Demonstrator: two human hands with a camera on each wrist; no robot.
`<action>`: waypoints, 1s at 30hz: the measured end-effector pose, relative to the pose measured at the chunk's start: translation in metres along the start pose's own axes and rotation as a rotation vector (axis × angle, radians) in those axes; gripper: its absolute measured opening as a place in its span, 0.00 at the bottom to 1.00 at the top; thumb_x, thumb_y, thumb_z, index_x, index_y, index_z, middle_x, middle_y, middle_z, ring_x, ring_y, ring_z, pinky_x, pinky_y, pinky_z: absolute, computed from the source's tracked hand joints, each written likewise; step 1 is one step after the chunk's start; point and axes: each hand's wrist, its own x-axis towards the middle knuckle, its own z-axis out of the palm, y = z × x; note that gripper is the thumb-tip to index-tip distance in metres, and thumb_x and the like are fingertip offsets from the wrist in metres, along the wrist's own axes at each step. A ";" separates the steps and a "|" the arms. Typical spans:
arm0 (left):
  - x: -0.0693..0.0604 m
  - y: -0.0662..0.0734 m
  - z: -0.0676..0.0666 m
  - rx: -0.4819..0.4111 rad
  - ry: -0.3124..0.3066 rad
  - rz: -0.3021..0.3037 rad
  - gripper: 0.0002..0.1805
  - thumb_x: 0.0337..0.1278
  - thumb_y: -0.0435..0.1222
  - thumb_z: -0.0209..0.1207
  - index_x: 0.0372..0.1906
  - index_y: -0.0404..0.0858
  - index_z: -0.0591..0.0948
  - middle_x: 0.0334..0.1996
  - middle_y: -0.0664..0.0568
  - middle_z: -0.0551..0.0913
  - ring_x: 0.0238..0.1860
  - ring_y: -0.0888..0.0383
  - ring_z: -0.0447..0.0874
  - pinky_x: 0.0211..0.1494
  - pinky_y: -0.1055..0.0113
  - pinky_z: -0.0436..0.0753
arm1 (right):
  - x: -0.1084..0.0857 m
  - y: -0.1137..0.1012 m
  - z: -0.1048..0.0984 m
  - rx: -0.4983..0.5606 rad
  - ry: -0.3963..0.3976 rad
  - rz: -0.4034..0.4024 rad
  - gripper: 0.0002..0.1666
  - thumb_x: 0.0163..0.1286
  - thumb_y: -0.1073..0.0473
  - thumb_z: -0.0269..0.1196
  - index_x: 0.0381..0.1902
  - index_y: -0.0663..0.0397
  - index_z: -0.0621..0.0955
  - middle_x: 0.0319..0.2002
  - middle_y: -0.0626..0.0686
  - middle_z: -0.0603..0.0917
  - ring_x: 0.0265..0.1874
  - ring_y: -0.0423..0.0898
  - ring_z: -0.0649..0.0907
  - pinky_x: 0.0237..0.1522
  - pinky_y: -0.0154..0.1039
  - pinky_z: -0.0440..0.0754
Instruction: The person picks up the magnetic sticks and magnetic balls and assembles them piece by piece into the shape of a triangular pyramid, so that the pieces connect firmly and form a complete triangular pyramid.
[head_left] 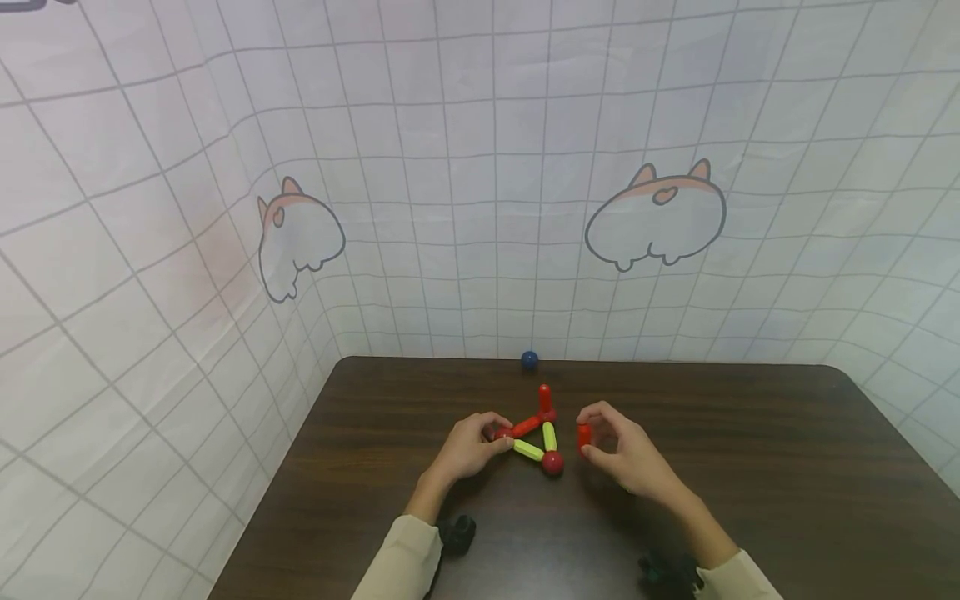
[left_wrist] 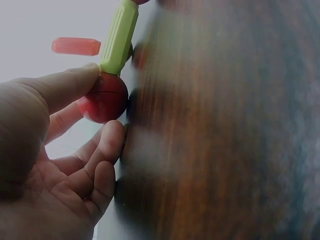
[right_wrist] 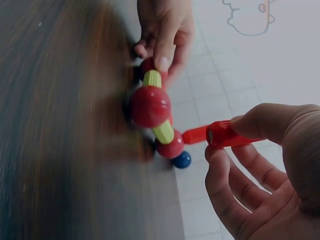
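Note:
A triangle of magnetic-looking building pieces lies on the dark table. Two yellow-green rods (head_left: 528,450) and a red rod (head_left: 527,426) join three red balls. From the far ball (head_left: 550,416) another red rod (head_left: 545,397) stands up. My left hand (head_left: 463,451) pinches the left corner ball (left_wrist: 103,100) between thumb and fingers, close to the tabletop. To the right of the near ball (head_left: 552,463), my right hand (head_left: 633,460) holds a loose red rod (right_wrist: 232,136) upright between thumb and fingertips, apart from the triangle.
A blue ball (head_left: 529,360) sits at the back edge of the wooden table (head_left: 787,467). Behind it hangs a white gridded cloth (head_left: 487,208) with cartoon animal drawings, which also runs along the sides. A dark device (head_left: 457,534) is at the left wrist.

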 end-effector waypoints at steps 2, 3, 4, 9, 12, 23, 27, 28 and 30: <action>0.000 0.000 0.000 0.000 0.000 -0.001 0.11 0.66 0.45 0.66 0.50 0.49 0.86 0.34 0.55 0.79 0.33 0.60 0.75 0.35 0.66 0.73 | 0.003 -0.003 0.003 0.003 -0.001 -0.006 0.22 0.64 0.69 0.69 0.52 0.49 0.75 0.45 0.56 0.87 0.40 0.43 0.84 0.44 0.41 0.82; 0.000 -0.001 0.000 0.000 -0.001 -0.001 0.11 0.66 0.45 0.66 0.51 0.49 0.86 0.34 0.55 0.79 0.33 0.60 0.75 0.35 0.66 0.73 | 0.004 -0.004 0.005 0.006 0.000 -0.012 0.22 0.64 0.70 0.69 0.52 0.49 0.76 0.45 0.56 0.87 0.41 0.44 0.85 0.46 0.43 0.82; 0.000 -0.001 0.000 0.000 -0.001 0.000 0.12 0.66 0.45 0.66 0.51 0.49 0.86 0.34 0.55 0.79 0.33 0.60 0.75 0.35 0.66 0.73 | 0.005 -0.005 0.007 0.008 0.000 -0.018 0.22 0.64 0.70 0.69 0.52 0.50 0.76 0.45 0.57 0.87 0.42 0.46 0.85 0.46 0.44 0.83; -0.001 0.000 -0.001 -0.003 -0.003 0.009 0.12 0.66 0.44 0.67 0.51 0.48 0.86 0.34 0.55 0.79 0.33 0.59 0.75 0.35 0.66 0.73 | 0.011 -0.009 0.015 0.013 -0.005 -0.017 0.21 0.64 0.70 0.70 0.51 0.50 0.76 0.48 0.59 0.86 0.46 0.50 0.86 0.49 0.48 0.83; -0.002 0.000 -0.001 -0.005 -0.004 0.013 0.13 0.65 0.44 0.67 0.51 0.47 0.86 0.34 0.55 0.79 0.33 0.60 0.75 0.35 0.67 0.73 | 0.013 -0.010 0.019 0.014 -0.013 -0.001 0.21 0.64 0.70 0.70 0.51 0.50 0.76 0.49 0.59 0.86 0.46 0.50 0.85 0.48 0.48 0.83; -0.001 0.000 -0.002 -0.009 -0.008 0.008 0.13 0.65 0.45 0.67 0.51 0.47 0.86 0.33 0.55 0.79 0.32 0.60 0.75 0.34 0.67 0.73 | 0.019 -0.010 0.033 0.001 -0.024 0.040 0.22 0.63 0.71 0.70 0.49 0.47 0.75 0.47 0.54 0.86 0.44 0.49 0.84 0.48 0.52 0.82; -0.001 0.000 -0.002 -0.010 -0.009 0.010 0.13 0.65 0.45 0.67 0.51 0.47 0.86 0.33 0.55 0.79 0.32 0.60 0.75 0.33 0.67 0.73 | 0.021 -0.008 0.038 -0.015 -0.017 0.033 0.22 0.62 0.71 0.70 0.48 0.47 0.75 0.46 0.54 0.86 0.44 0.50 0.84 0.48 0.51 0.82; -0.001 0.000 -0.002 -0.010 -0.009 0.010 0.13 0.65 0.45 0.67 0.51 0.47 0.86 0.33 0.55 0.79 0.32 0.61 0.74 0.33 0.67 0.73 | 0.021 -0.008 0.039 -0.020 -0.016 0.031 0.22 0.62 0.71 0.70 0.48 0.47 0.75 0.46 0.54 0.87 0.44 0.50 0.85 0.48 0.51 0.82; -0.001 0.000 -0.002 -0.010 -0.011 0.008 0.13 0.65 0.45 0.67 0.51 0.47 0.86 0.32 0.56 0.79 0.31 0.61 0.74 0.33 0.68 0.73 | 0.021 -0.007 0.041 -0.033 -0.015 0.035 0.23 0.62 0.71 0.71 0.48 0.47 0.75 0.46 0.54 0.87 0.44 0.50 0.85 0.47 0.50 0.82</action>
